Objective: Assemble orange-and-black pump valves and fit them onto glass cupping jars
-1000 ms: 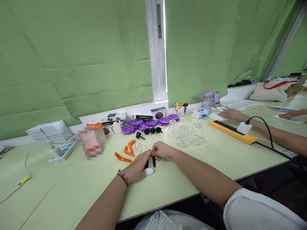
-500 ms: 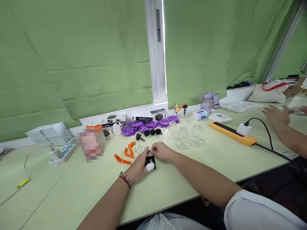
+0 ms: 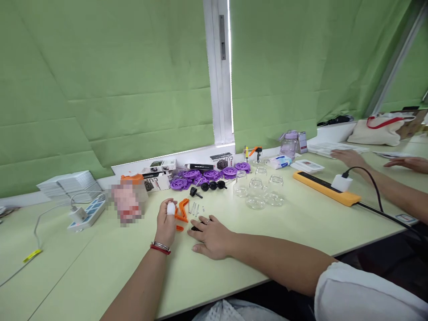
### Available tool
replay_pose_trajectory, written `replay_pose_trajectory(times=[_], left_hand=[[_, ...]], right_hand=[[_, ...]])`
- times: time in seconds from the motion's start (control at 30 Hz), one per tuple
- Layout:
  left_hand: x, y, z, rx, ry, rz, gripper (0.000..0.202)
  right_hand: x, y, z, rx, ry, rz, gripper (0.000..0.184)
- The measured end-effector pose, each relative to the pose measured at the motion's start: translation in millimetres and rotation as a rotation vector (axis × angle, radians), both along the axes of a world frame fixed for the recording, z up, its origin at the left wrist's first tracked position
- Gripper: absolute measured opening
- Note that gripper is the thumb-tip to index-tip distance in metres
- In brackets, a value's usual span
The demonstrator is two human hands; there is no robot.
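My left hand (image 3: 166, 221) is at the orange plastic pieces, fingers curled and a white-wrapped thumb close to the index finger; what lies inside the grip is hidden. One orange bent bracket (image 3: 183, 210) is beside it, and the end of another orange piece (image 3: 179, 228) shows past the palm. My right hand (image 3: 214, 237), wearing a ring, lies palm down with fingers spread over a small black part (image 3: 197, 226), mostly covered. Several metal pins (image 3: 194, 208) are on the table beyond the fingers.
Behind stand purple plastic discs (image 3: 213, 175), black knobs (image 3: 213, 185), boxes (image 3: 157, 181) and glass jars (image 3: 256, 194). A yellow power strip (image 3: 326, 189) lies to the right, a white one (image 3: 87, 214) to the left. A co-worker's hands (image 3: 349, 158) are at far right.
My left hand has left the black part and moved left to the orange pieces. My right hand has come down from a pinch to lie spread over the black part.
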State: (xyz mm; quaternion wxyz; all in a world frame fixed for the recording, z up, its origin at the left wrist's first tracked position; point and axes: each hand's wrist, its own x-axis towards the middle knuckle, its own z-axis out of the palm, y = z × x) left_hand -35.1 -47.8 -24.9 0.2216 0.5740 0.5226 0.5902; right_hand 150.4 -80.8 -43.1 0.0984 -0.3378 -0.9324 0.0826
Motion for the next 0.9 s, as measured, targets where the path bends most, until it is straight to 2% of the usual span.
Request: replay_pose_trajectory(times=[0.2,0.43,0.6,0.9], left_hand=[[1.1,0.4,-1.1,0.008,0.038,-0.016,0.031],[3.1,1.1,-2.0,-0.037,0.029,-0.02,0.032],[0.9,2.3,-2.8,-0.042,0.041,0.009,0.028],[-12.7,7.0,-1.4,-0.059,-0.023,0.07,0.023]], right_hand=[[27.5,8.6,0.4,0.008,-0.019,-0.057,0.06],[66.4,60.4,-2.5,0.077,-0.053,-0.252,0.062],[71.2,86.6,-3.5,0.112,-0.08,-0.27,0.06],[71.8,84.6,-5.6,0.114,-0.065,-0.263,0.06]])
